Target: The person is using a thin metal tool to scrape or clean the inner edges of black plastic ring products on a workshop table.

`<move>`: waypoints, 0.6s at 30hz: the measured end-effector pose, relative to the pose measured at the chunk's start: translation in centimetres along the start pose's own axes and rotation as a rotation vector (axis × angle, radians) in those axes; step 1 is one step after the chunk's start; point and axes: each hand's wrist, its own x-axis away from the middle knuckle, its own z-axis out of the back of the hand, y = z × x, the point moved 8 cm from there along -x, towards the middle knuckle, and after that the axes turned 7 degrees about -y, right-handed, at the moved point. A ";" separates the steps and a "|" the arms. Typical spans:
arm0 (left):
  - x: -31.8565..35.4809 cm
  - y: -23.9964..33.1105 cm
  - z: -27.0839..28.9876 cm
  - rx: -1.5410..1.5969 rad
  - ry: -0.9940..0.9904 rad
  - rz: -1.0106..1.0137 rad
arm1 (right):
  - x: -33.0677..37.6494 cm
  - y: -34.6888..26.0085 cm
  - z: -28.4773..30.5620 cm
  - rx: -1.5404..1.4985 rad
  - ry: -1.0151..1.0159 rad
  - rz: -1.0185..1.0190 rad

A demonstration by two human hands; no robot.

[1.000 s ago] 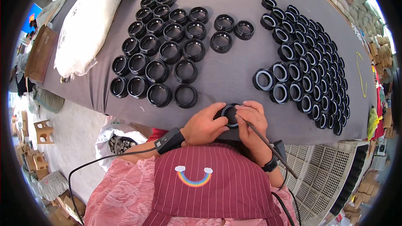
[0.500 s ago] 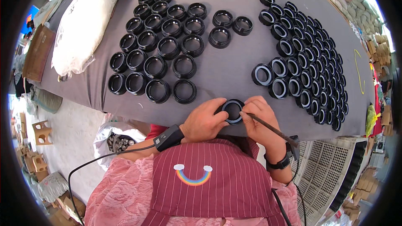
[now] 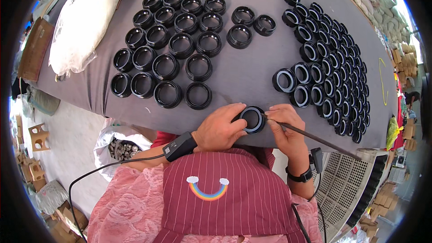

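Close to the table's near edge, my left hand [image 3: 221,127] is closed on the left side of a black ring [image 3: 253,131] that has a pale grey inner rim. In my right hand [image 3: 288,128] is a thin dark rod [image 3: 321,141], pinched between thumb and fingers. The rod's tip end is at the ring's right side, and its long end slants down to the right past my wrist. Whether the tip touches the ring I cannot tell.
Glossy black rings [image 3: 181,46] stand in rows at the left of the grey table [image 3: 243,76]. Many grey-rimmed rings [image 3: 317,73] crowd the right. A white sack [image 3: 87,22] lies far left. Below are a bag of metal pieces [image 3: 123,149] and a plastic crate [image 3: 344,189].
My right hand has shifted slightly right, and the rod now reaches further out to the right at a flatter slant. The ring stays in my left hand, turned a little.
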 end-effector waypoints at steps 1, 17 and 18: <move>0.0 0.0 0.1 -0.006 -0.005 -0.002 | 0.0 -0.1 0.0 -0.020 0.034 0.006; 0.1 0.2 -0.1 0.029 -0.026 0.037 | -1.0 0.0 -1.4 0.155 -0.074 0.034; 0.1 0.1 -0.2 0.021 -0.026 0.042 | -1.0 -0.3 -1.0 0.158 -0.074 0.032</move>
